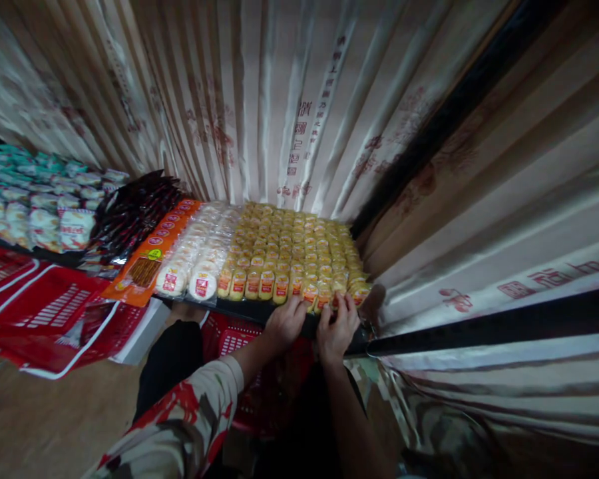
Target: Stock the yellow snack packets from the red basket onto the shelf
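Yellow-wrapped packets (292,243) stand in tight rows toward the right end of the dark counter (247,310), just beside white packets (202,256). At the front row, near its right end, are the left hand (284,324) and right hand (336,332), fingers bent; whether they clamp on a packet, I cannot tell. Pleated curtains (259,100) hang behind.

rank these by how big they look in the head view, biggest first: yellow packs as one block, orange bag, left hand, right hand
1. Yellow packs
2. Orange bag
3. Left hand and right hand: too alike to rank
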A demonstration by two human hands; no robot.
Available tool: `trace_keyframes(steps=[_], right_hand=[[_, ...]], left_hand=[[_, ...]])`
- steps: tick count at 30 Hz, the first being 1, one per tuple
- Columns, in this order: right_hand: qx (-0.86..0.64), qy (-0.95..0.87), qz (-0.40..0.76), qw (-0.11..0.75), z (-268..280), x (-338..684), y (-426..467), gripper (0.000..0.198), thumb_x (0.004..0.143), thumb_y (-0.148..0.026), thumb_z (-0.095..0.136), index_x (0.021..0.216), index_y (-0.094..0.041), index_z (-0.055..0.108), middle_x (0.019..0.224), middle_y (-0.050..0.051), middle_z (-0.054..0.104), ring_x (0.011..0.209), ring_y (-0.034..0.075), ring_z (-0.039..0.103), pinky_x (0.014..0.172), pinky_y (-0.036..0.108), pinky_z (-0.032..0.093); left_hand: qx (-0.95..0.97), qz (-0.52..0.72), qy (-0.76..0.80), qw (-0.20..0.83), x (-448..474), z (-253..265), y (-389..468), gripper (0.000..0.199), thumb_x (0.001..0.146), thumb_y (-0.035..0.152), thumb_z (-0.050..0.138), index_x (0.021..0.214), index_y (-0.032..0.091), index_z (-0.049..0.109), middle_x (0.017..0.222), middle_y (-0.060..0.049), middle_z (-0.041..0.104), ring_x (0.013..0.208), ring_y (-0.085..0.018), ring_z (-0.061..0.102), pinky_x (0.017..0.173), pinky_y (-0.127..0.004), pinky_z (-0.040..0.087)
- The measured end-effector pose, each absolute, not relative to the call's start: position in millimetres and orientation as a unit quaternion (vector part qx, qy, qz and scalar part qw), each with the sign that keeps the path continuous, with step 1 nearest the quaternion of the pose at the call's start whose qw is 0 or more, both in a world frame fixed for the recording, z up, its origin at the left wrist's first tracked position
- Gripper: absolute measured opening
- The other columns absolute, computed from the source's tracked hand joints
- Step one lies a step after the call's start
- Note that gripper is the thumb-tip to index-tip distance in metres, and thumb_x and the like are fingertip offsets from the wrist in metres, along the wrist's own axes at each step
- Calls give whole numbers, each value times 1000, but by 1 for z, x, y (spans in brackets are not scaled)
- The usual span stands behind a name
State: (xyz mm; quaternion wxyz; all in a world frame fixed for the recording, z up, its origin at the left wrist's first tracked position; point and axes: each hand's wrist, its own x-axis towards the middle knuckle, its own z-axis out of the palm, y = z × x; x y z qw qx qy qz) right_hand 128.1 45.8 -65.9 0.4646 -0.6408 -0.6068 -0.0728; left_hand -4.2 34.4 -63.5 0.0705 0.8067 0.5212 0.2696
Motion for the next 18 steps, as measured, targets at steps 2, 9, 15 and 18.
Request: trace_keyframes(steps=[2, 9, 15, 18], right_hand=[[-633, -615, -70, 465, -66, 129, 46, 44, 90, -39, 42, 118, -10, 56, 126, 22, 52, 118, 29, 48, 93, 47, 40], [-649, -576, -69, 493, -64, 128, 42, 47, 85, -47, 47, 114, -11, 60, 122, 21, 51, 115, 31, 47, 96, 50, 35], [-649, -590, -24, 480, -59, 128, 46, 54, 85, -52, 42, 114, -10, 57, 117, 21, 54, 111, 31, 48, 92, 47, 36], [-645, -591, -23, 483, -58, 128, 46, 54, 84, -53, 41, 114, -11, 58, 117, 20, 53, 111, 30, 48, 92, 46, 36]], left_hand=[[806, 266, 524, 65, -4, -62, 34, 31, 93, 19, 34, 118, 17, 52, 105, -9, 59, 96, -17, 61, 81, -27, 53], [821, 240, 512, 83, -8, -53, 29, 32, 93, 19, 35, 119, 20, 52, 109, -8, 57, 96, -17, 61, 81, -26, 52], [809, 218, 525, 147, -9, -47, 29, 34, 93, 21, 33, 123, 19, 49, 117, -10, 56, 103, -21, 57, 83, -30, 50], [807, 232, 520, 157, -10, -44, 26, 36, 91, 18, 35, 125, 21, 47, 120, -8, 53, 107, -20, 54, 87, -30, 49]])
